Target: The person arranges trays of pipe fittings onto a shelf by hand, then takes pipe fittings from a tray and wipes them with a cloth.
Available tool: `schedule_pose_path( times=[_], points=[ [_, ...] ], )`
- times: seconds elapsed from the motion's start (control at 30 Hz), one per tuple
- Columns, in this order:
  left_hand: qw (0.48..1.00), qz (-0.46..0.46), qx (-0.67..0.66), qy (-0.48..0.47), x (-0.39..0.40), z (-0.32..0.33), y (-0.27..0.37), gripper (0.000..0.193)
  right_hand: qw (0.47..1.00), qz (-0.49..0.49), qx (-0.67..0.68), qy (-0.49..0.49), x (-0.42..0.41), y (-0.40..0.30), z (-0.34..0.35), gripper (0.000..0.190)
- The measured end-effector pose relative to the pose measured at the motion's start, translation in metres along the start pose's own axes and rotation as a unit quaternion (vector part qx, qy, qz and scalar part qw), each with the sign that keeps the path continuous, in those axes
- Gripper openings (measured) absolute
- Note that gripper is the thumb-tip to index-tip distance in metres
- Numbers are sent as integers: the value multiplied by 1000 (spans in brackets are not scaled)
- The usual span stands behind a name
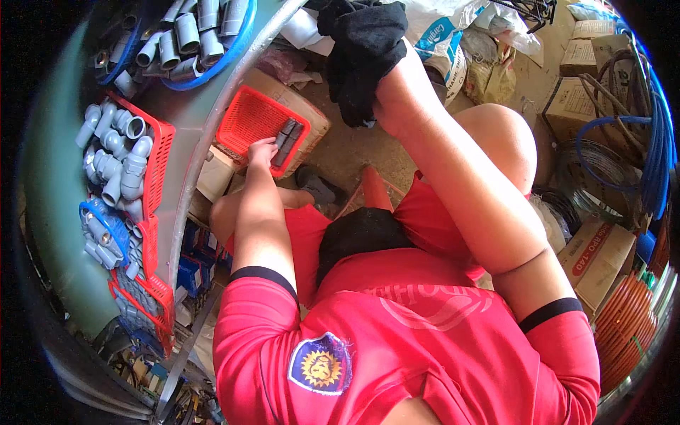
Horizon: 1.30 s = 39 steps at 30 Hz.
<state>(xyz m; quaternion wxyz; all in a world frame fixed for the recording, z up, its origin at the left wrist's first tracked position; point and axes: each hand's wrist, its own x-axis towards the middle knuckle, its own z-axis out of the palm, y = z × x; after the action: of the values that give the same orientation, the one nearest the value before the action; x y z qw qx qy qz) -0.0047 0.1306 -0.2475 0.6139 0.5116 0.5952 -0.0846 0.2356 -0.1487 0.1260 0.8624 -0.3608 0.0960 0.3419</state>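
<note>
A red plastic basket (pixel 247 114) stands on a cardboard box in front of me on the left. Several grey cylindrical pieces (pixel 287 143) lie side by side along its right end. My left hand (pixel 264 151) reaches over the near rim, its fingertips at these pieces; whether they grip one is not clear. My right arm is stretched forward and raised. A bunched black cloth (pixel 364 53) covers my right hand (pixel 390 101), of which only the part by the wrist shows, so its fingers are hidden.
Left, a glass-like counter with a metal edge (pixel 199 133) bears red baskets (pixel 162 164) and blue-rimmed ones of grey pipe fittings (pixel 111 143). Right are cardboard boxes (pixel 597 260), blue tubing (pixel 656 143) and orange coils (pixel 621 324). Plastic sacks (pixel 451 48) lie ahead; a red post (pixel 376 188) stands between my legs.
</note>
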Motion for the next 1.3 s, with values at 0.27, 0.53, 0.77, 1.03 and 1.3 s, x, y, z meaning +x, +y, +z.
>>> schedule_pose_path(
  times=[0.27,0.53,0.77,1.03,1.3],
  points=[
    [998,-38,-31,-26,3,-5,-1,36,994,-3,-106,8,-2,1,6,27],
    [990,-54,-116,-54,13,-19,-8,36,992,-4,-126,-1,-6,0,11,28],
    [990,-73,-114,-30,11,-11,-8,32,986,11,-164,0,-8,-2,11,24],
    [962,155,225,-4,19,-6,-12,45,984,1,-178,0,-13,-1,21,23],
    [889,226,398,-15,-14,18,5,44,987,-16,-160,-9,-7,4,9,25]
  ],
)
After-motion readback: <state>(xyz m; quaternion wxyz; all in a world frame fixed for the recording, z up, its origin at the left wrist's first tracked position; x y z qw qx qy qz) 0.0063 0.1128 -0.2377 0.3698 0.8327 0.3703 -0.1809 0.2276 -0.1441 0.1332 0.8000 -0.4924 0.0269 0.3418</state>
